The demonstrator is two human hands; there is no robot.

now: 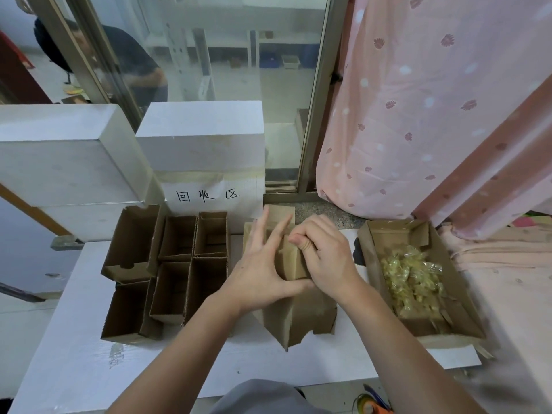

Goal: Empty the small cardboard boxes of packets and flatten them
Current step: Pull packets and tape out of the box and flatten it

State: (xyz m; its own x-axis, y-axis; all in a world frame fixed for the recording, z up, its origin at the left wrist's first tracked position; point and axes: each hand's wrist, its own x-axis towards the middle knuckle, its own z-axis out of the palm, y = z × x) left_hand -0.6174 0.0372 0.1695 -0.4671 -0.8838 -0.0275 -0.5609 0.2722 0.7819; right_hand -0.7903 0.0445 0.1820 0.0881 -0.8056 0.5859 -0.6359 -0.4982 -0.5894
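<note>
My left hand [259, 264] lies with straight, spread fingers flat against the small brown cardboard box [294, 297] in the middle of the white board tabletop [74, 363], its thumb along the box's near fold. My right hand [324, 258] has fingers curled over the box's top edge, gripping it, so the box sits between both palms, partly collapsed. To my left stands a cluster of open brown cardboard boxes [167, 273]; to my right a shallow brown cardboard tray [466, 300] holds clear packets of yellowish pieces [413, 279]. Behind are white foam blocks [200, 135], a glass sliding door [239, 70] and a pink leaf-print curtain [418, 100]. A taped white paper sign [209, 195] reads 回收区 (handwritten in black).
</note>
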